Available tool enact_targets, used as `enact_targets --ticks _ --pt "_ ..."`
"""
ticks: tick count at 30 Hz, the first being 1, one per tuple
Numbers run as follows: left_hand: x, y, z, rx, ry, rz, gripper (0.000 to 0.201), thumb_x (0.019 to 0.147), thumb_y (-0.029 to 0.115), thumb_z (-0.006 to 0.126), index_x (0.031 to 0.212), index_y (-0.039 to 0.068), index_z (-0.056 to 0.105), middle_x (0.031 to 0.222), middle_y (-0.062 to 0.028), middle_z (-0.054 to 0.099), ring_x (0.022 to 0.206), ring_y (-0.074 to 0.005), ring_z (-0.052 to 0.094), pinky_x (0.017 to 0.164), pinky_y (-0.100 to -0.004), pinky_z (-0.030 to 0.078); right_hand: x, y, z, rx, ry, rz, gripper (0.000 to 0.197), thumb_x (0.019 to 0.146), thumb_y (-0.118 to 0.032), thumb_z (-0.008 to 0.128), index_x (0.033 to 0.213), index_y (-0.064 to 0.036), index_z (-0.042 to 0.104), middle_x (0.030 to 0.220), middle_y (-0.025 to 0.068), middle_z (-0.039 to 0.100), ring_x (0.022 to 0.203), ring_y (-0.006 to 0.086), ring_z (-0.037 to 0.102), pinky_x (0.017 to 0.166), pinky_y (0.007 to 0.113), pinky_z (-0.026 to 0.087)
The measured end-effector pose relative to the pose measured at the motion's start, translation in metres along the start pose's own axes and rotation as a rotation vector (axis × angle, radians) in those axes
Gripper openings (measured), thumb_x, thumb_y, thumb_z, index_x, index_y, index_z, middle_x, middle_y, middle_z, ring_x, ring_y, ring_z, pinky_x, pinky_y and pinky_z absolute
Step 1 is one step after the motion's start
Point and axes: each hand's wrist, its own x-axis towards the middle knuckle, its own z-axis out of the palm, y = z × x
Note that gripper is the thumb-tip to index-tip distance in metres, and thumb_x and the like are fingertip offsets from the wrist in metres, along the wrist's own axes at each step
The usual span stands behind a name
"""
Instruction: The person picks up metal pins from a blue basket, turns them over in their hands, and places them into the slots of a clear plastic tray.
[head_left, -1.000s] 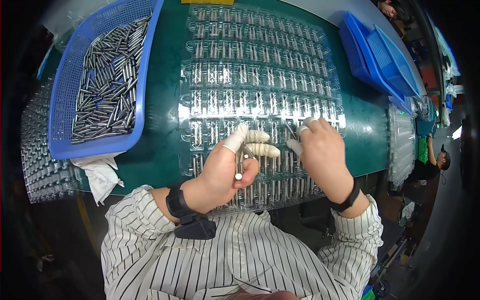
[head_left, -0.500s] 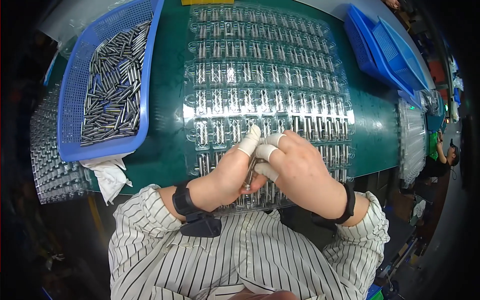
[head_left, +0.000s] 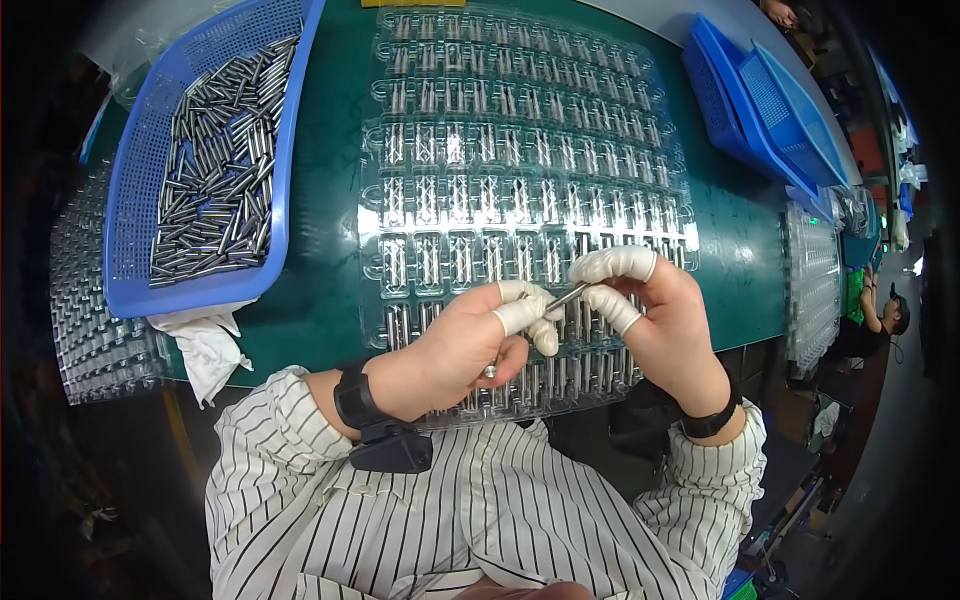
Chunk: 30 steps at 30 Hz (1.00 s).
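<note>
Between my two hands is a slim metal rod [head_left: 568,297], held over the near part of a clear plastic blister tray [head_left: 372,235]. My left hand [head_left: 455,345], with white finger cots on its fingertips, pinches one end of the rod. Another metal piece shows its round end [head_left: 490,371] by the curled lower fingers of that hand. The rod's other end sits between the thumb and fingers of my right hand [head_left: 668,310], also in white finger cots. Rows of tray pockets lie below my hands, with metal rods standing out dark in the near ones.
A blue perforated basket [head_left: 284,190] full of loose metal rods stands at the left on the green table [head_left: 325,170], a white cloth [head_left: 208,355] beneath its near edge. Blue baskets [head_left: 735,120] sit at the far right. More clear trays [head_left: 812,285] lie right; a person [head_left: 880,315] is beyond.
My right hand has moved away from my left, turned and risen slightly. The rod now stretches slantwise between the two hands. My left fingers have shifted their grip.
</note>
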Motion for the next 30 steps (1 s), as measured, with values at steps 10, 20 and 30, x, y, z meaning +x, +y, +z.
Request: enact_targets --ticks 10,20,30 --pt "0.004 -0.001 0.004 -0.008 0.019 -0.002 0.024 0.096 0.023 0.041 0.096 0.002 0.053 0.076 -0.0086 0.06 0.037 -0.006 0.036 0.034 -0.0194 0.025 -0.003 0.005 -0.006 -0.109 -0.02 0.015 0.015 0.081 0.006 0.059 0.095 0.001 0.058 0.099 0.0096 0.064 0.09 0.0151 0.062 0.075 0.025 0.05" --pt "0.005 0.0 0.002 -0.063 0.096 0.071 0.036 0.098 0.032 0.032 0.106 0.003 0.051 0.082 -0.0082 0.06 0.041 -0.0063 0.038 0.035 -0.0188 0.025 0.013 0.005 -0.025 -0.517 0.104 -0.137 0.022 0.076 0.003 0.064 0.097 -0.0041 0.06 0.09 0.01 0.064 0.078 0.0165 0.062 0.065 0.027 0.047" --pt "0.001 -0.002 -0.006 -0.254 0.124 0.211 0.048 0.098 0.044 0.024 0.108 0.005 0.051 0.083 -0.007 0.059 0.048 -0.0087 0.04 0.04 -0.0211 0.03 0.031 0.013 0.001 -0.905 -0.036 -0.171 0.029 0.073 -0.005 0.068 0.101 -0.0067 0.06 0.085 0.0116 0.059 0.079 0.0298 0.056 0.072 0.036 0.046"
